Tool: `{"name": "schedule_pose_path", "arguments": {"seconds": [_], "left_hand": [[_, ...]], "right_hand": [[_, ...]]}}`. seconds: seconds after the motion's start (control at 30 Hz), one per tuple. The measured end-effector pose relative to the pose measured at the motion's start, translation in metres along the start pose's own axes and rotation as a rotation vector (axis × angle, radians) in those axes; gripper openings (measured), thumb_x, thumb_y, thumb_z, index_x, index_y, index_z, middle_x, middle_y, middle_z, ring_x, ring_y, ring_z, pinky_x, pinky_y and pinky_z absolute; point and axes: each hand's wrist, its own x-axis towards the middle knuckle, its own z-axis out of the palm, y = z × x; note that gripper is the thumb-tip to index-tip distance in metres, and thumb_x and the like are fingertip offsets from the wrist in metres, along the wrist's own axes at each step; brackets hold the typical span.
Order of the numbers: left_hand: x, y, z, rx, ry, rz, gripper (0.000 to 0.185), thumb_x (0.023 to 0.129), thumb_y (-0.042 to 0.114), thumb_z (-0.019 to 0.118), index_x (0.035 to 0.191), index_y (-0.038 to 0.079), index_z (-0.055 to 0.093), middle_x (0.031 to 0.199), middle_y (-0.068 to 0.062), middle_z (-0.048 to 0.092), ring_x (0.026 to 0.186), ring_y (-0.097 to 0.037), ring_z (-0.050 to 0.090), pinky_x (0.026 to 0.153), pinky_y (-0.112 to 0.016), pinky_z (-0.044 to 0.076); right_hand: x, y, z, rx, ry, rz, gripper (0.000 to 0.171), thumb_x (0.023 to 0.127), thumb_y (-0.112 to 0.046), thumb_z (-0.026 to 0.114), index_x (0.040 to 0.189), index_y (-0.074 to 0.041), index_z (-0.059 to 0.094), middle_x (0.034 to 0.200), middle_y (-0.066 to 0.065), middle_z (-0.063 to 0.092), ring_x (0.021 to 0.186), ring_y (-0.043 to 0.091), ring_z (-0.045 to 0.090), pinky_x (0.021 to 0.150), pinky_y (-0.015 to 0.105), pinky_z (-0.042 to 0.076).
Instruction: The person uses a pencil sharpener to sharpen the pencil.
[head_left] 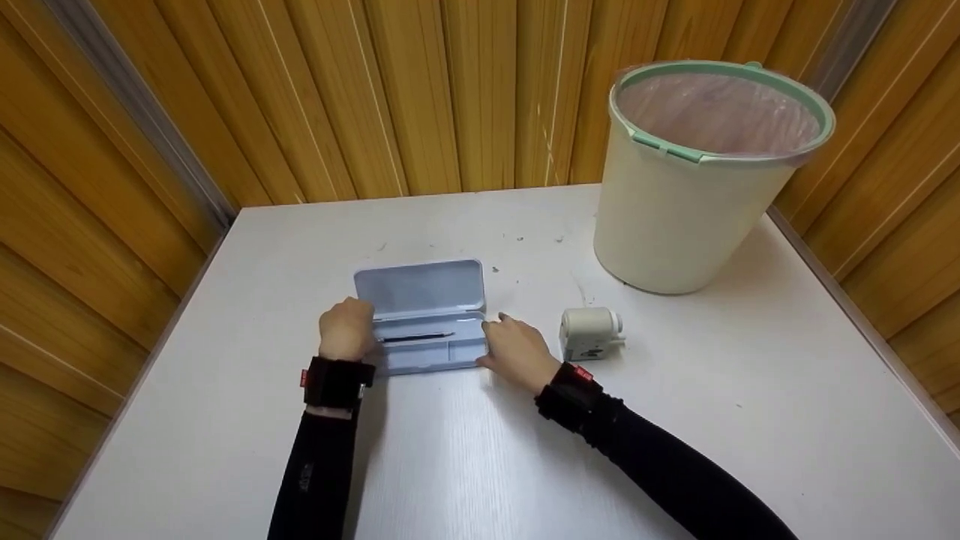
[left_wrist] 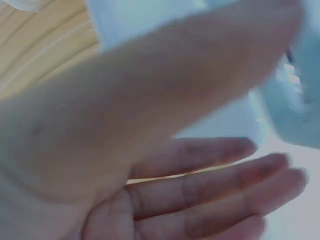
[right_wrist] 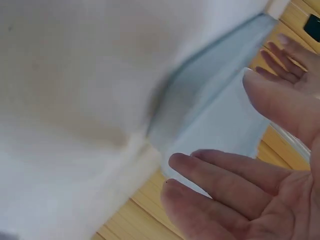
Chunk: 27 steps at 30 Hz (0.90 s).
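A pale blue pencil case (head_left: 429,358) lies on the white table with its lid (head_left: 420,289) tipped back. Inside it, a dark pencil (head_left: 416,337) rests lengthwise in the rear section; a divider splits the front section. At the case's left end is my left hand (head_left: 346,330). Its thumb (left_wrist: 200,65) reaches over the case in the left wrist view, while the other fingers extend nearly straight below. My right hand (head_left: 519,351) is at the right end, thumb and fingers spread apart in the right wrist view. Whether either hand touches the case is unclear.
Just right of my right hand stands a small off-white pencil sharpener (head_left: 589,334). A large cream bin (head_left: 675,217) with a green rim and a plastic liner is at the back right. Small crumbs dot the table (head_left: 285,247) behind the case. Wood-panelled walls (head_left: 480,97) enclose it.
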Motion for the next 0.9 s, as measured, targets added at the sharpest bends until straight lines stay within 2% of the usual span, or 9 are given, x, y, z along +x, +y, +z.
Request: {"name": "schedule_pose_path", "arguments": {"seconds": [0.1, 0.2, 0.33, 0.5, 0.63, 0.9], "left_hand": [[0.0, 0.012, -0.003, -0.033, 0.117, 0.075, 0.04, 0.065, 0.016, 0.09, 0.092, -0.005, 0.07, 0.091, -0.023, 0.073, 0.08, -0.039, 0.071, 0.064, -0.05, 0.057], [0.001, 0.026, -0.003, -0.104, 0.239, 0.192, 0.038, 0.073, 0.018, 0.086, 0.101, -0.002, 0.07, 0.098, -0.018, 0.074, 0.085, -0.037, 0.071, 0.068, -0.048, 0.058], [0.005, 0.048, 0.0, -0.214, 0.32, 0.343, 0.039, 0.08, 0.019, 0.081, 0.113, 0.002, 0.069, 0.109, -0.013, 0.073, 0.097, -0.031, 0.071, 0.08, -0.043, 0.058], [0.007, 0.078, 0.007, -0.301, 0.288, 0.478, 0.041, 0.083, 0.02, 0.079, 0.118, 0.003, 0.067, 0.115, -0.013, 0.072, 0.102, -0.029, 0.07, 0.087, -0.041, 0.057], [0.007, 0.099, 0.016, -0.308, 0.244, 0.554, 0.041, 0.084, 0.022, 0.078, 0.119, 0.003, 0.067, 0.116, -0.012, 0.072, 0.1, -0.027, 0.07, 0.085, -0.04, 0.057], [0.012, 0.127, 0.029, -0.281, 0.199, 0.61, 0.04, 0.084, 0.023, 0.078, 0.118, 0.006, 0.068, 0.113, -0.009, 0.073, 0.1, -0.024, 0.07, 0.084, -0.039, 0.056]], "right_hand": [[-0.009, 0.005, -0.019, -0.011, 0.034, -0.037, 0.04, 0.081, -0.02, 0.079, 0.112, 0.003, 0.067, 0.114, 0.019, 0.071, 0.118, 0.041, 0.061, 0.083, 0.054, 0.056], [-0.019, 0.016, -0.038, -0.029, 0.078, -0.039, 0.04, 0.083, -0.017, 0.078, 0.116, 0.001, 0.068, 0.119, 0.017, 0.07, 0.124, 0.04, 0.058, 0.089, 0.052, 0.055], [-0.028, 0.037, -0.06, -0.041, 0.094, 0.008, 0.042, 0.081, -0.016, 0.08, 0.118, 0.0, 0.068, 0.121, 0.017, 0.069, 0.125, 0.041, 0.057, 0.091, 0.051, 0.055], [-0.038, 0.067, -0.077, -0.003, 0.036, 0.077, 0.052, 0.077, -0.014, 0.083, 0.124, 0.0, 0.065, 0.125, 0.021, 0.066, 0.125, 0.044, 0.056, 0.094, 0.055, 0.052], [-0.043, 0.083, -0.08, 0.042, -0.03, 0.111, 0.057, 0.074, -0.01, 0.083, 0.127, 0.0, 0.063, 0.124, 0.025, 0.065, 0.117, 0.041, 0.06, 0.094, 0.054, 0.05], [-0.041, 0.096, -0.072, 0.081, -0.08, 0.126, 0.056, 0.074, -0.003, 0.081, 0.126, 0.003, 0.062, 0.122, 0.023, 0.067, 0.114, 0.041, 0.061, 0.096, 0.054, 0.049]]}}
